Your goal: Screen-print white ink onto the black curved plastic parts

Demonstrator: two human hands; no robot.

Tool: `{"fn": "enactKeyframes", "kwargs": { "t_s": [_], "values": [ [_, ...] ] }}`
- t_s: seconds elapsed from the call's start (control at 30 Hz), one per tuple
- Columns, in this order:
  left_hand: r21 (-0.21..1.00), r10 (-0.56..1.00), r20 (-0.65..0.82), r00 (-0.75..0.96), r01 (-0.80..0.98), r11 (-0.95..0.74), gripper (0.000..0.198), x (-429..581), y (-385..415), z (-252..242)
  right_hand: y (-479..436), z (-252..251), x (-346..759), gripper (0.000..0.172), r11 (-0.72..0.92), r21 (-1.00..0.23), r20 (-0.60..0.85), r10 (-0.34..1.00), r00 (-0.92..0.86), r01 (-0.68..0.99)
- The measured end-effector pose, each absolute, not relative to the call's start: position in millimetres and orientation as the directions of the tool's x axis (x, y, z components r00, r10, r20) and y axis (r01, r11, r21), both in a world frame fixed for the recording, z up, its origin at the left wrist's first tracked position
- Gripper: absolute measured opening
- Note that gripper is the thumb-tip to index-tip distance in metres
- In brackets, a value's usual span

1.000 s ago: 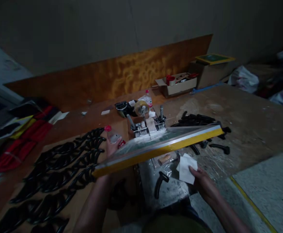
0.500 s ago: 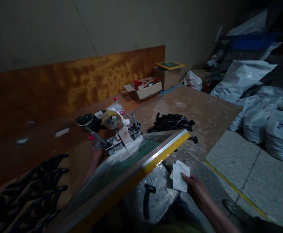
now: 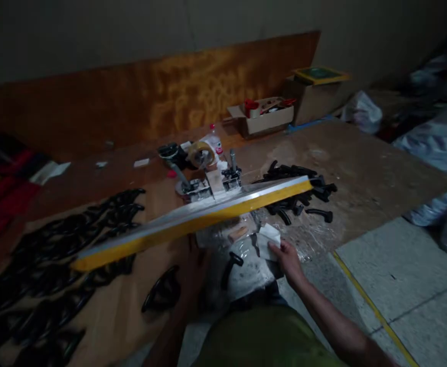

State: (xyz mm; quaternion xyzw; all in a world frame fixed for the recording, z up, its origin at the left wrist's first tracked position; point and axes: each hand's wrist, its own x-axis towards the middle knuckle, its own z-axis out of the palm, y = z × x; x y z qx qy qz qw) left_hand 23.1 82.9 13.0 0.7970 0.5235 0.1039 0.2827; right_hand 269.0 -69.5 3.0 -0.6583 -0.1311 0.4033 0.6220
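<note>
My right hand [image 3: 288, 259] pinches a folded white paper or cloth [image 3: 268, 242] at its edge, near the front of the table. My left hand [image 3: 197, 260] lies in dark shadow just below a tilted screen-printing frame [image 3: 223, 211]; its fingers are too dark to make out. The frame has a yellow front edge and is attached at the back to a metal hinge clamp [image 3: 212, 186]. Below the frame, one black curved handle [image 3: 231, 267] rests on a plastic-covered surface. A wooden-looking block [image 3: 239, 233] sits under the raised frame.
Rows of black handles [image 3: 70, 229] cover cardboard on the left, and a pile of them [image 3: 292, 176] lies right of the clamp. Behind stand a tape roll [image 3: 201, 154], a bottle [image 3: 216, 140] and an open carton [image 3: 269, 122]. White sacks [image 3: 433, 137] stand at the right.
My view has turned left. The screen frame now appears more edge-on, with its green mesh out of sight. My left hand has come from beside the clamp toward me; my right hand still holds the white piece.
</note>
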Motion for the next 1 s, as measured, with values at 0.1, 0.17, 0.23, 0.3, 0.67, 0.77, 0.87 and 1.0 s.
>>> {"fn": "enactKeyframes", "kwargs": {
  "t_s": [0.1,0.17,0.23,0.3,0.67,0.77,0.87,1.0],
  "values": [
    [0.483,0.858,-0.212,0.469,0.813,-0.325,0.04,36.0,33.7,0.1,-58.1,-4.9,270.5,0.042,-0.23,-0.961,-0.276,0.727,0.628,-0.156],
    [0.408,0.855,-0.267,0.444,0.856,-0.316,0.039,45.4,18.5,-1.2,-50.8,-8.3,268.3,0.038,-0.244,-0.969,-0.217,0.766,0.605,-0.038],
    [0.361,0.868,-0.291,0.402,0.887,-0.289,0.031,47.1,13.4,1.7,-45.9,-9.4,263.3,0.032,-0.247,-0.967,-0.167,0.806,0.568,0.066],
    [0.345,0.88,-0.289,0.376,0.899,-0.271,0.026,40.3,12.7,5.9,-42.8,-9.2,255.8,0.025,-0.232,-0.956,-0.111,0.853,0.511,0.178],
    [0.448,0.909,-0.255,0.33,0.873,-0.192,0.025,11.5,12.1,0.9,-15.1,-51.3,193.3,0.051,0.382,-0.603,0.266,0.924,-0.275,0.7],
    [0.438,0.918,-0.244,0.312,0.88,-0.183,0.026,10.7,11.5,-4.4,-21.8,-61.8,187.9,0.061,0.441,-0.52,0.245,0.897,-0.367,0.732],
    [0.412,0.919,-0.254,0.3,0.894,-0.177,0.021,9.3,11.8,-6.8,-37.1,-62.4,191.1,0.065,0.442,-0.496,0.233,0.897,-0.376,0.747],
    [0.411,0.908,-0.279,0.314,0.893,-0.183,0.021,8.8,12.6,-4.1,-53.1,-56.0,199.1,0.071,0.45,-0.494,0.23,0.893,-0.387,0.744]
  ]
}}
